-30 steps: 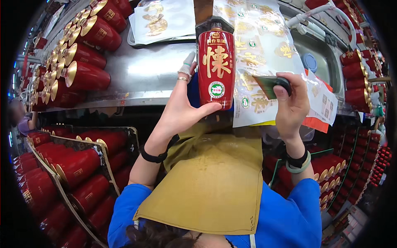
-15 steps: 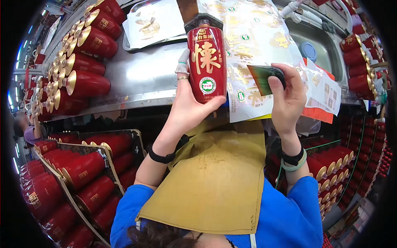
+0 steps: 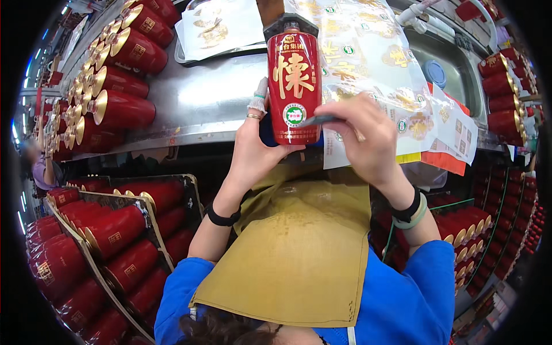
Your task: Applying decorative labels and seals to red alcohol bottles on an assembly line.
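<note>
A dark red bottle point(image 3: 277, 109) with gold lettering and a round green-and-white emblem point(image 3: 295, 115) lies with its neck pointing away, against a dark angular holder point(image 3: 275, 26). My left hand point(image 3: 253, 152) grips the bottle's base end, fingers along its left side and thumb at its near end; a white covering wraps one finger. In my right hand point(image 3: 368, 141) is a thin dark scraper point(image 3: 323, 119), seen nearly edge-on. Its edge meets the bottle's face at the emblem. My right fingers are slightly blurred.
Beside the bottle, clear sheets of gold-and-green decals point(image 3: 374, 75) cover the worktop. White paper point(image 3: 218, 31) lies on a tray at the left. Several red bottles point(image 3: 123, 106) stack on the left; racks of more point(image 3: 118, 230) flank me. A sink point(image 3: 460, 86) holds a blue lid.
My right hand has swung left, bringing the scraper from above the decal sheets onto the bottle's emblem. The left hand stays on the bottle, its thumb lower at the near end.
</note>
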### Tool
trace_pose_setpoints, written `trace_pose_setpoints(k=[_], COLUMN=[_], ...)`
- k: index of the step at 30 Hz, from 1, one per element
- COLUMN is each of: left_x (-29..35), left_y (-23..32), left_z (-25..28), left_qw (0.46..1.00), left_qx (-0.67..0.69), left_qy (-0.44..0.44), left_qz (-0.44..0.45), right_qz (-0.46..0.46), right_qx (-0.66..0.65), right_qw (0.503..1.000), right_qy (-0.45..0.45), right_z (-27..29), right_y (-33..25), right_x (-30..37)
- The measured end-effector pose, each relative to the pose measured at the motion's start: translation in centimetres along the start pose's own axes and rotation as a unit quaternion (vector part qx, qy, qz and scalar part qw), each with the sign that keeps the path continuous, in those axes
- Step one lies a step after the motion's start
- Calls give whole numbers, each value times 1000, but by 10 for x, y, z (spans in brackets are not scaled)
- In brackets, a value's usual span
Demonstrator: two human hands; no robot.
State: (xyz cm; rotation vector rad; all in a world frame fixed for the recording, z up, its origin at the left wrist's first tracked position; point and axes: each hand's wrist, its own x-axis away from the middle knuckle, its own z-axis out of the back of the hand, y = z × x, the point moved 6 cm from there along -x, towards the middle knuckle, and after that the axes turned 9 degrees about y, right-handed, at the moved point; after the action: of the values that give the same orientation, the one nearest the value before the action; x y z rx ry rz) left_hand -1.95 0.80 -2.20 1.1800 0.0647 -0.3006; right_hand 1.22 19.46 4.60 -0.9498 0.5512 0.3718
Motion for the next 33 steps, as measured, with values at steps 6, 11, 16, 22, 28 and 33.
trace_pose_setpoints(k=[6,11,16,22,28,33], left_x=[-4,-14,-8,-12,-4,-5], left_y=[-5,7,20,13,26,12], left_z=[9,-4,-12,-26,-21,-16], left_qw=[984,958,978,978,968,958], left_qx=[100,234,168,132,208,244], left_qy=[-147,-19,-62,-8,-46,-34], left_qz=[23,166,105,161,132,147], right_qz=[-26,-170,-217,-268,-297,-273], right_qx=[-11,-68,-131,-170,-146,-146], right_qw=[999,973,947,921,917,927], right_qy=[-42,143,198,227,222,212], right_z=[4,36,34,17,19,18], right_y=[-1,31,40,39,43,46], right_x=[9,9,22,29,33,28])
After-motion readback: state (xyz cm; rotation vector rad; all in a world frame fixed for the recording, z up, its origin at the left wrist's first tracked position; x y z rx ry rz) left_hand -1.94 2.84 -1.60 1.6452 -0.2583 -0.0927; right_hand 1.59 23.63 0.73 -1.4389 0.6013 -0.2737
